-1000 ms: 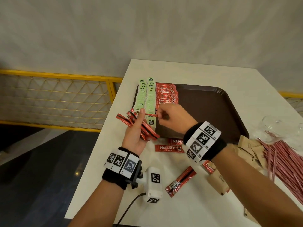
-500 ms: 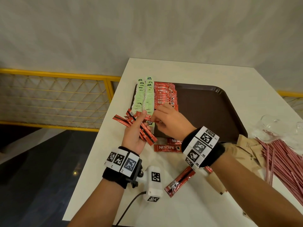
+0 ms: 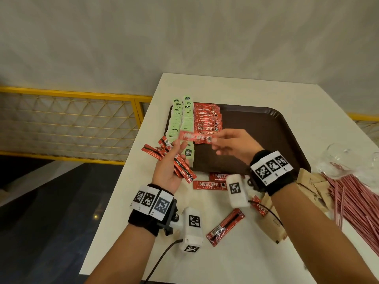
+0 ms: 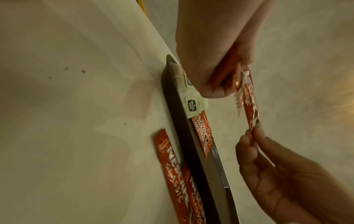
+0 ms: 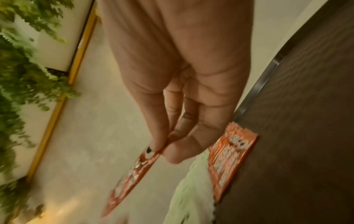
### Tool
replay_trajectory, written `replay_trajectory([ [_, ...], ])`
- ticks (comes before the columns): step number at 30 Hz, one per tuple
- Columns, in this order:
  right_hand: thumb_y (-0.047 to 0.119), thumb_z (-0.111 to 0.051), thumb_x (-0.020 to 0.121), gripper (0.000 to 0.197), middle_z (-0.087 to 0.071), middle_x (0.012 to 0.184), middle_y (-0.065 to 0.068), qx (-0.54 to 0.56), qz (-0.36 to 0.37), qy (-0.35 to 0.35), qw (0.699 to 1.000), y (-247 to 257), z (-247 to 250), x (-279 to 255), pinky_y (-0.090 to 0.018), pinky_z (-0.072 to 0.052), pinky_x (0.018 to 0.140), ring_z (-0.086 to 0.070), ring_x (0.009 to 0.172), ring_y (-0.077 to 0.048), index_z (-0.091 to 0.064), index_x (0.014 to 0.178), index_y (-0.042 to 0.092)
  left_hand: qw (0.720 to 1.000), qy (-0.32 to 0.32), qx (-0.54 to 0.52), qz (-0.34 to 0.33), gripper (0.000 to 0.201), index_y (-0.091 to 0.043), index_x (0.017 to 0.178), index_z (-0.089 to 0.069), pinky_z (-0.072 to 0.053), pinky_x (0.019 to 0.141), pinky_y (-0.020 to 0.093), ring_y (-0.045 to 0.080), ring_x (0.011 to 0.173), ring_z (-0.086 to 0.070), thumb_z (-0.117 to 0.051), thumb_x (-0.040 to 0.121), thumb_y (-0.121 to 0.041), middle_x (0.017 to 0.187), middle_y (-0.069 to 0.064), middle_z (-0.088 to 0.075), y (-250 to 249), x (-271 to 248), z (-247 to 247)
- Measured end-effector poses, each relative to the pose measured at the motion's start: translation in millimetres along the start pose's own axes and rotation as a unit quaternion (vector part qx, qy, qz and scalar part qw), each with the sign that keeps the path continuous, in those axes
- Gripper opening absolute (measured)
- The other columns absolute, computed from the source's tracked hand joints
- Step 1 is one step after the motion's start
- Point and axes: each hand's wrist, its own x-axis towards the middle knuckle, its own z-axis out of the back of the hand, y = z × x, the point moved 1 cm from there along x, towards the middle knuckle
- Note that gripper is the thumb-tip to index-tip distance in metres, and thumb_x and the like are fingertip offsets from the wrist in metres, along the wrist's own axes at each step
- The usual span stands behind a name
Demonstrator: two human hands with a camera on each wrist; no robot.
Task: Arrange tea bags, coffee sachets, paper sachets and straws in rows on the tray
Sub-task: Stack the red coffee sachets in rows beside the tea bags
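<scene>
Your right hand (image 3: 233,146) pinches one sachet (image 3: 195,137) by its end, in the air above the tray's (image 3: 266,136) near-left part, just over the near end of the coffee row (image 3: 208,119). Your left hand (image 3: 170,167) grips a bundle (image 3: 174,158) of sachets just left of the tray. Tea bags (image 3: 182,119) line the tray's left edge. Straws (image 3: 359,201) lie right of the tray.

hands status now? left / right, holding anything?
Left hand: holds a bunch of red coffee sachets across the palm.
Right hand: pinches one Nescafe sachet by its end, above the tray.
</scene>
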Motion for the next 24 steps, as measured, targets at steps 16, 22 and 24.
replay_trajectory([
  [16,0.014,-0.075,0.077,0.012,-0.069,0.104,-0.016,-0.339,-0.125,-0.093,0.928,-3.9,39.6,77.5,-0.046,-0.051,0.093,-0.064,0.102,-0.031,-0.064,0.081,0.009,1.0,-0.024,-0.001,0.009,0.02,-0.013,0.104,-0.061,-0.049,0.05,0.02,0.005,0.052,-0.055,-0.063,0.087,-0.024,0.072,-0.003,-0.061,-1.8,7.3,10.4],
  [22,0.023,-0.081,0.067,0.021,-0.073,0.085,-0.011,-0.339,-0.118,-0.081,0.93,-15.8,46.4,89.5,-0.048,-0.055,0.084,-0.069,0.088,-0.03,-0.07,0.078,0.009,0.999,-0.031,-0.003,0.015,0.023,-0.012,0.105,-0.061,-0.05,0.05,0.02,0.005,0.053,-0.056,-0.064,0.086,-0.024,0.072,-0.003,-0.061,-1.5,9.9,12.2],
  [24,0.021,-0.081,0.065,0.02,-0.073,0.085,-0.011,-0.333,-0.121,-0.085,0.932,-18.7,49.3,96.2,-0.047,-0.056,0.082,-0.069,0.087,-0.03,-0.069,0.075,0.01,0.999,-0.031,0.002,0.018,0.017,-0.013,0.101,-0.061,-0.05,0.051,0.02,0.005,0.052,-0.056,-0.064,0.088,-0.024,0.07,-0.003,-0.061,-0.6,9.0,9.1],
])
